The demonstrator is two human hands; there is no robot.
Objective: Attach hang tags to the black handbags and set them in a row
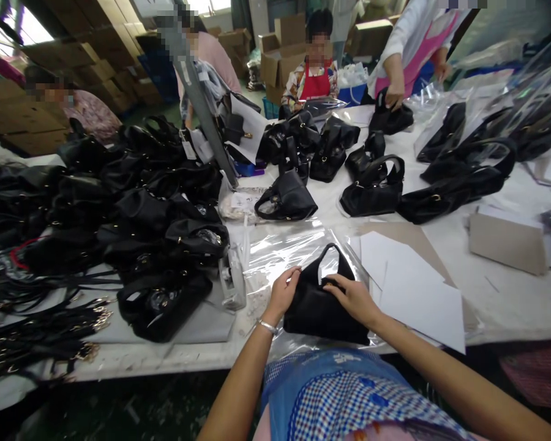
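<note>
A black handbag (324,315) with one looped handle lies on clear plastic sheeting at the table's front edge, right before me. My left hand (283,295) is closed on the bag's upper left edge. Across its top, near the handle's base, my right hand (352,300) has its fingers bent onto the opening; what the fingertips pinch there is partly hidden. The clear plastic sheet (275,251) spreads under and behind the bag. White paper sheets (416,300) lie just right of my right hand.
Many black handbags are heaped at left (142,208), and several stand ahead, including one handbag (288,197). A grey metal post (202,98) rises from the table. Straps with gold clasps (92,318) lie at left, brown cardboard (507,242) at right. Co-workers are across the table.
</note>
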